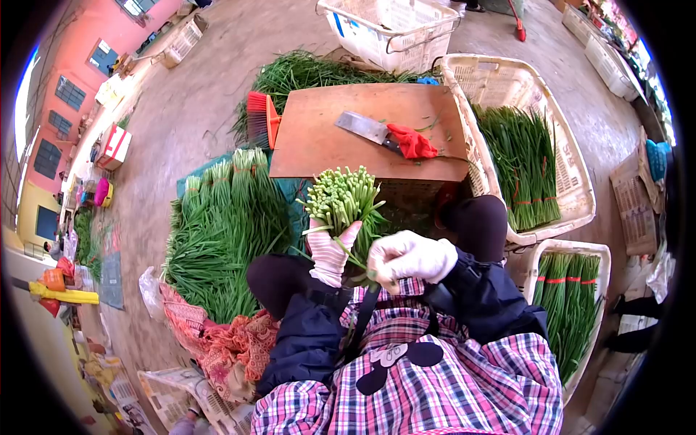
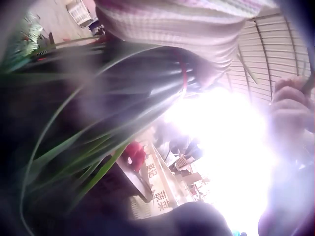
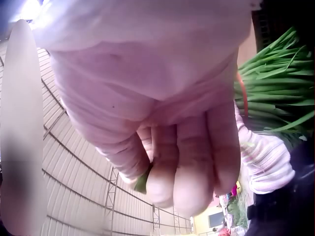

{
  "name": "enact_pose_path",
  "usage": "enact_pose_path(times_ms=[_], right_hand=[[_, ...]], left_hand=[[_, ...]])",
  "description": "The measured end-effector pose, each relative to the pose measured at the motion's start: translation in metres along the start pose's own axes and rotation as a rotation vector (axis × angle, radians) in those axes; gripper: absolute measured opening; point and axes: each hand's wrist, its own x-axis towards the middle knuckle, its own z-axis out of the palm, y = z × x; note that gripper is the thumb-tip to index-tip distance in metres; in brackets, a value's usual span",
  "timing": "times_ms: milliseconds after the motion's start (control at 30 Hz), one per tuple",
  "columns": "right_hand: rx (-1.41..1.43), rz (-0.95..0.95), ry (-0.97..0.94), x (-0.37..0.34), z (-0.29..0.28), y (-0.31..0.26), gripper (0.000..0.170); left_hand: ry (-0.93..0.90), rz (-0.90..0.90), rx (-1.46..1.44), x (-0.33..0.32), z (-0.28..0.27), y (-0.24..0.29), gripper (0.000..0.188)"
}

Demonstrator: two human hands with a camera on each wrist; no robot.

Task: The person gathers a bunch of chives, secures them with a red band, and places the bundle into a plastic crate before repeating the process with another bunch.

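A bunch of garlic chives [image 1: 342, 199] stands with its pale cut ends up, in front of the person's lap. The left hand [image 1: 330, 255], in a striped glove, grips it round the middle. A red band [image 3: 242, 93] circles the bunch in the right wrist view. Just beside it, the right hand [image 1: 409, 259], in a pale glove, has its fingers curled in. Its thumb and forefinger pinch a loose chive stalk, whose green tip [image 3: 142, 182] shows in the right wrist view.
A cleaver [image 1: 365, 128] and a red cloth [image 1: 412, 141] lie on the wooden board [image 1: 312, 138] ahead. Chive bundles [image 1: 232, 239] are piled at left. White baskets [image 1: 573, 167] with banded bundles stand at right. An orange brush [image 1: 272, 119] leans by the board.
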Motion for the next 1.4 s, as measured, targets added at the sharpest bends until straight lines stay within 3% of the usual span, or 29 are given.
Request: enact_pose_path(times_ms=[100,167,233,300,400,500,567,700,767,867,1033,1133,1333,1400], right_hand=[[-0.256,0.167,0.114,-0.018,0.005,-0.008,0.017],[-1.259,-0.063,0.196,-0.024,-0.007,0.008,0.038],[-1.583,0.081,0.394,-0.029,-0.002,0.007,0.045],[-1.328,-0.157,0.564,-0.021,0.006,0.006,0.039],[-1.437,-0.442,0.791,0.011,0.017,0.003,0.023],[-1.564,-0.492,0.850,0.040,0.020,0.000,0.026],[-1.590,-0.457,0.813,0.052,0.015,0.001,0.028],[-1.752,-0.395,0.794,0.059,0.004,0.013,0.030],[-1.767,-0.400,0.813,0.058,0.001,0.017,0.030],[-1.751,-0.379,0.844,0.056,0.000,0.019,0.028],[-1.669,-0.471,0.866,0.052,-0.003,0.028,0.023],[-1.659,-0.387,0.857,0.056,-0.005,0.027,0.019],[-1.536,-0.452,0.925,0.061,-0.004,0.008,0.007],[-1.416,-0.641,1.017,0.061,-0.012,0.000,0.003]], left_hand=[[-0.002,0.008,-0.026,-0.001,-0.013,-0.002,0.066],[0.064,-0.040,-0.110,-0.003,-0.015,0.001,0.069],[0.098,-0.006,-0.116,-0.003,-0.014,0.002,0.068],[0.141,0.011,-0.043,-0.004,-0.011,0.003,0.063],[0.193,-0.063,-0.077,-0.007,-0.001,0.010,0.058],[0.145,-0.020,-0.077,-0.013,0.004,0.000,0.048],[0.131,-0.085,-0.299,-0.016,0.003,-0.008,0.035],[0.144,-0.182,-0.457,-0.021,0.008,-0.010,0.040],[0.153,-0.214,-0.389,-0.023,0.011,-0.007,0.053],[0.111,-0.127,-0.153,-0.026,0.019,-0.002,0.052],[0.132,-0.195,-0.109,-0.024,0.022,-0.001,0.050],[0.118,-0.236,-0.116,-0.024,0.019,-0.004,0.049],[0.085,-0.246,-0.068,-0.025,0.022,0.005,0.051],[0.109,-0.282,0.012,-0.027,0.023,0.008,0.051]])
